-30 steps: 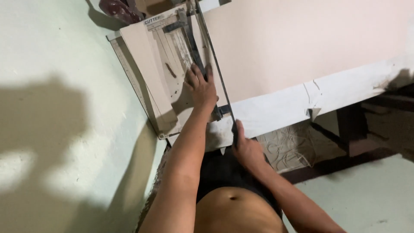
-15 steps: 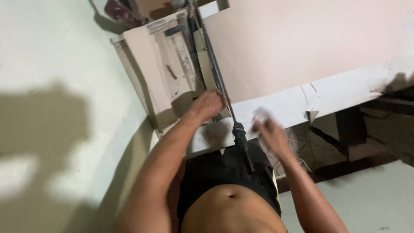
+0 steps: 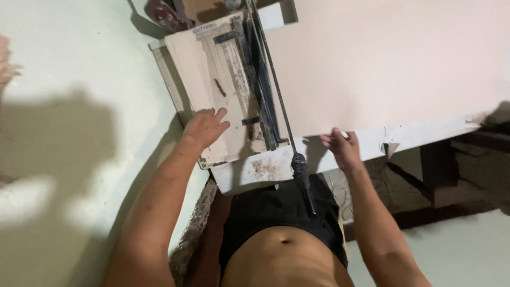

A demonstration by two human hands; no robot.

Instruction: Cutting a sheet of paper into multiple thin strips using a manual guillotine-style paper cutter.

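- One big pale board (image 3: 388,64) is seen lying flat on the white bench (image 3: 425,139); most of the bench top is covered by it, and only a thin strip of bench is left bare at the near edge.
- One cutter (image 3: 234,90) with a pale base is set at the left end, its left side hanging past the bench edge.
- One long dark handle bar (image 3: 276,101) is laid across the cutter, and its black end (image 3: 304,180) sticks out over the near edge.
- A pale wall is seen on the left, with open room below the bench.
- The left hand (image 3: 204,127) is laid flat and open on the cutter base; nothing is held in its grip.
- The right hand (image 3: 340,146) is curled over the near edge of the board, just beside the black end; how tight its grip is cannot be told.
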